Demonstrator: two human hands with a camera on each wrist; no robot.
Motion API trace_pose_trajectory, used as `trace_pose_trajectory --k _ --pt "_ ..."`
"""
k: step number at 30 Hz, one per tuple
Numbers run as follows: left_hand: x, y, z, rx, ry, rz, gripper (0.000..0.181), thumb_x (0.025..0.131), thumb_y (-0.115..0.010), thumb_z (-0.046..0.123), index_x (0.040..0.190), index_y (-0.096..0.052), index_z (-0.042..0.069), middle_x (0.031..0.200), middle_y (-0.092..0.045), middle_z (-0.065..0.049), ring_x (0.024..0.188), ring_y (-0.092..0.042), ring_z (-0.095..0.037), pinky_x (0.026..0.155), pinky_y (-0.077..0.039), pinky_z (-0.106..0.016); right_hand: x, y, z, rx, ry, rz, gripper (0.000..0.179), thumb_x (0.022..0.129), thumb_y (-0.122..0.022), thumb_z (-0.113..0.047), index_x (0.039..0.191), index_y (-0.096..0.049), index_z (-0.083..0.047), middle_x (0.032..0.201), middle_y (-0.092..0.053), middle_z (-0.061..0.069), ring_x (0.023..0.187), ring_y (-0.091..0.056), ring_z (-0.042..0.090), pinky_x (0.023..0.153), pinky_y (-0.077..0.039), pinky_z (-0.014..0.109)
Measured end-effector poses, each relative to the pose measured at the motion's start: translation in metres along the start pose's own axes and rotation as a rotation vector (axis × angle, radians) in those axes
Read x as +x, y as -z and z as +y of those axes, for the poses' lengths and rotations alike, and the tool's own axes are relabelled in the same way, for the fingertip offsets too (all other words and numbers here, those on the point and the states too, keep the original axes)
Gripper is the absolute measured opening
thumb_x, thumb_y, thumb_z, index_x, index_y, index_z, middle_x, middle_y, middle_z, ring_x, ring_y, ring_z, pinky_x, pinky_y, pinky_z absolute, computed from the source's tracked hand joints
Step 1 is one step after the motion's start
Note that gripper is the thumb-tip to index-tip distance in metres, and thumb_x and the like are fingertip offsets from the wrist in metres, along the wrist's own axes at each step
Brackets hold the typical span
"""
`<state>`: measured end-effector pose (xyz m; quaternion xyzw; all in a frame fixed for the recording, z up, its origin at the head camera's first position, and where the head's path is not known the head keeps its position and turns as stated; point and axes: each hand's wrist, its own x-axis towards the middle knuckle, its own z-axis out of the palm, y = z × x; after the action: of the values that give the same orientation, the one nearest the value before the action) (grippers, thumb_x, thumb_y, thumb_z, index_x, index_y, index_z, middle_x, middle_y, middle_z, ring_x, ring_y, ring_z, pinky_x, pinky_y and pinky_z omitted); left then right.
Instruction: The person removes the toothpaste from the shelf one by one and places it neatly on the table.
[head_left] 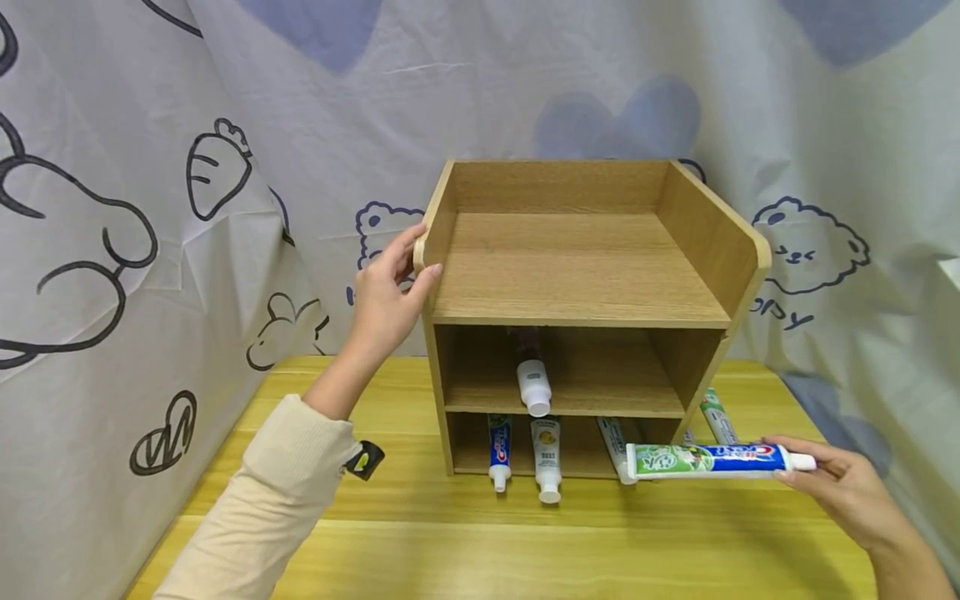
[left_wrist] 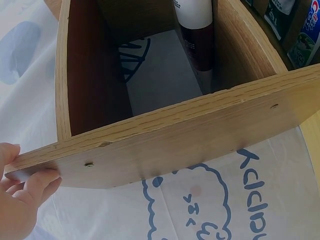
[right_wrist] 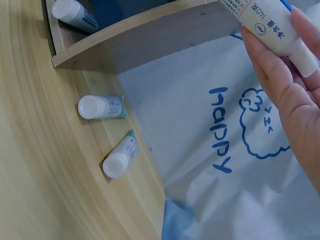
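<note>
My left hand (head_left: 386, 296) grips the upper left side panel of a wooden shelf (head_left: 585, 267), thumb in front and fingers behind the edge. In the left wrist view, the fingers (left_wrist: 42, 182) curl at the panel's corner. Out to the right, my right hand (head_left: 851, 492) pinches a blue, green and white toothpaste tube (head_left: 705, 460) by its cap end. The tube lies level in the air, its flat end pointing left toward the shelf. In the right wrist view, the thumb and fingers surround the tube's white shoulder (right_wrist: 270, 27).
A dark tube with a white cap (head_left: 534, 387) lies on the middle level. On the bottom level lie a blue tube (head_left: 499, 450), a white tube (head_left: 547, 458) and another white tube (head_left: 615, 450). Two tubes lie on the table right of the shelf, including a green-white one (head_left: 718, 415).
</note>
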<state>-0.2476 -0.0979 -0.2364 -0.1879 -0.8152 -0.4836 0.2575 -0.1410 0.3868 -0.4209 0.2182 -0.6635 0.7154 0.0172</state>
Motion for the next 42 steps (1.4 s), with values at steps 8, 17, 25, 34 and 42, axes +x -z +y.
trace_pose_trajectory --k 8,17,25,34,42 --pt "0.0 0.001 0.0 0.002 0.008 -0.008 0.047 0.089 -0.059 0.007 0.134 -0.046 0.003 0.124 -0.058 -0.022 0.115 -0.058 -0.028 0.094 -0.052 -0.033 -0.012 0.01 0.005 0.032 0.0 -0.01 0.055 0.085 -0.036 0.025 0.122 -0.061 -0.007 0.115 -0.067 -0.005 0.093 -0.066 0.005 0.073 -0.056 0.016" --pt "0.0 0.001 0.0 0.004 0.022 -0.016 0.047 0.09 -0.059 0.008 0.135 -0.046 0.004 0.124 -0.058 -0.021 0.115 -0.058 -0.028 0.094 -0.052 -0.032 -0.023 0.017 0.015 0.039 -0.035 0.036 0.055 0.085 -0.036 0.024 0.119 -0.064 -0.009 0.112 -0.068 -0.006 0.093 -0.065 0.003 0.074 -0.055 0.014" --pt "0.0 0.0 -0.002 0.001 0.005 -0.008 0.047 0.089 -0.059 0.007 0.134 -0.046 0.002 0.125 -0.058 -0.021 0.115 -0.058 -0.028 0.097 -0.051 -0.033 -0.038 0.03 0.019 -0.024 -0.121 0.115 0.052 0.088 -0.039 0.019 0.119 -0.065 -0.015 0.111 -0.067 -0.013 0.092 -0.062 0.0 0.073 -0.054 0.012" --pt "0.0 0.0 -0.002 0.004 -0.009 -0.002 0.046 0.089 -0.059 0.007 0.133 -0.047 0.002 0.124 -0.058 -0.021 0.114 -0.059 -0.028 0.097 -0.051 -0.032 -0.051 0.041 0.016 -0.317 -0.409 0.378 0.039 0.09 -0.057 -0.003 0.098 -0.068 -0.04 0.093 -0.059 -0.033 0.078 -0.053 -0.011 0.06 -0.047 0.008" --pt "0.001 0.0 -0.002 0.013 -0.002 -0.005 0.045 0.09 -0.058 0.009 0.133 -0.047 0.002 0.124 -0.059 -0.021 0.114 -0.059 -0.028 0.096 -0.051 -0.033 -0.054 0.042 0.024 -0.241 -0.374 0.458 0.034 0.088 -0.061 -0.005 0.098 -0.069 -0.037 0.092 -0.061 -0.032 0.078 -0.054 -0.013 0.061 -0.05 0.007"
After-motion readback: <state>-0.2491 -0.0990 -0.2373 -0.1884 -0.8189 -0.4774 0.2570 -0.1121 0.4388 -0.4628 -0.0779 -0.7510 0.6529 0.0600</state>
